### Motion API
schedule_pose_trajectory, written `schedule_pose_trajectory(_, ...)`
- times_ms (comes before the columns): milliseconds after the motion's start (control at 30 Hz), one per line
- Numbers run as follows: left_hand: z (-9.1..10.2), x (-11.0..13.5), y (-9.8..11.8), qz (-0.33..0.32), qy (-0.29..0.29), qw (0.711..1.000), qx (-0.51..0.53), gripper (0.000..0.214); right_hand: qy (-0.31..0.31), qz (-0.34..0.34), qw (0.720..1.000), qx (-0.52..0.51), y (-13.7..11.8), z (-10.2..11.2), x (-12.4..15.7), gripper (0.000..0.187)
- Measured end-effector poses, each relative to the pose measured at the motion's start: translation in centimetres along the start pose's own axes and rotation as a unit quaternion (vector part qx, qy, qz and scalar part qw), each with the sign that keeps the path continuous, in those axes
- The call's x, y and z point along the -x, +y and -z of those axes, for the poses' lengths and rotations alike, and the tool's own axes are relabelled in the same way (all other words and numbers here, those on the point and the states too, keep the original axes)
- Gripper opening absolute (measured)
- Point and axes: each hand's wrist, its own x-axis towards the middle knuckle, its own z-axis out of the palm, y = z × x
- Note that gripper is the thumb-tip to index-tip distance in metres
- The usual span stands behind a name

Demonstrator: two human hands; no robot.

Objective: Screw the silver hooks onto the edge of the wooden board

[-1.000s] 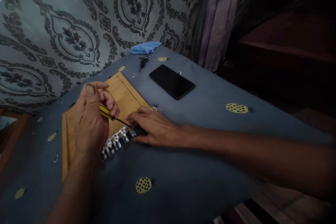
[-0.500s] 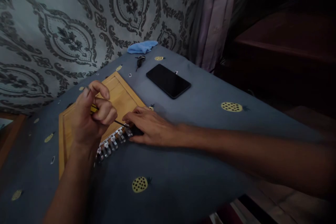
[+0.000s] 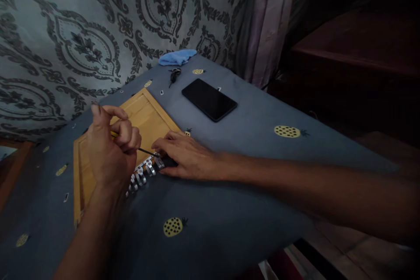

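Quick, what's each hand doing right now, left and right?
Left hand: closed around a screwdriver, its tip at the metal hook strip.
Right hand: open, lying flat, fingertips on the strip's end.

Head view, sole camera. Worn high, facing forward and down across table (image 3: 256,131), frame tilted. Near: left hand (image 3: 110,155) and right hand (image 3: 187,157), centre left of frame. Far: wall (image 3: 98,22) upper left, curtain (image 3: 265,30) upper centre, dark room (image 3: 354,52) upper right.

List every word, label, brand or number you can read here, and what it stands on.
No text is readable anywhere.
Phone: dark, blank screen.
Small white bits on the cloth: too small to read.
Screwdriver in the left hand: no legible marking.
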Motion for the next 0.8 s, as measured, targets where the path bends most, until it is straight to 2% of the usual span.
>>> schedule_pose_trajectory(100,0.7,-1.0,-0.1,0.019,-0.117,0.993,0.009,0.044,-0.004,-0.003,1.0,0.007,-0.1,0.0,-0.1,0.047)
schedule_pose_trajectory(200,1.7,-2.0,0.0,0.048,-0.241,0.969,0.031,0.04,-0.007,-0.002,1.0,0.003,0.0,0.0,-0.1,0.047)
schedule_pose_trajectory(267,2.0,-2.3,0.0,0.059,-0.261,0.963,0.037,0.036,-0.006,0.003,1.0,0.0,0.0,0.0,-0.1,0.045)
schedule_pose_trajectory(333,1.8,-2.0,0.2,0.054,-0.218,0.974,0.025,0.032,-0.001,0.006,1.0,-0.005,0.1,0.0,0.0,0.044)
schedule_pose_trajectory(433,0.8,-0.9,0.4,0.025,-0.079,0.996,-0.015,0.029,-0.003,0.005,1.0,-0.013,0.1,0.0,0.0,0.045)
schedule_pose_trajectory(500,0.0,0.1,0.5,0.0,0.025,0.999,-0.025,0.024,-0.007,0.005,1.0,-0.013,0.1,0.0,0.1,0.046)
schedule_pose_trajectory(567,-0.8,0.8,0.6,-0.017,0.084,0.996,-0.017,0.019,-0.005,0.005,1.0,-0.013,0.0,0.1,0.1,0.046)
schedule_pose_trajectory(667,-1.2,1.3,0.5,-0.034,0.092,0.995,-0.023,0.018,-0.001,0.005,1.0,-0.015,0.0,0.1,0.2,0.047)
schedule_pose_trajectory(800,-0.6,0.2,0.2,-0.013,0.005,0.999,-0.035,0.026,-0.004,-0.001,1.0,-0.014,0.0,0.1,0.1,0.046)
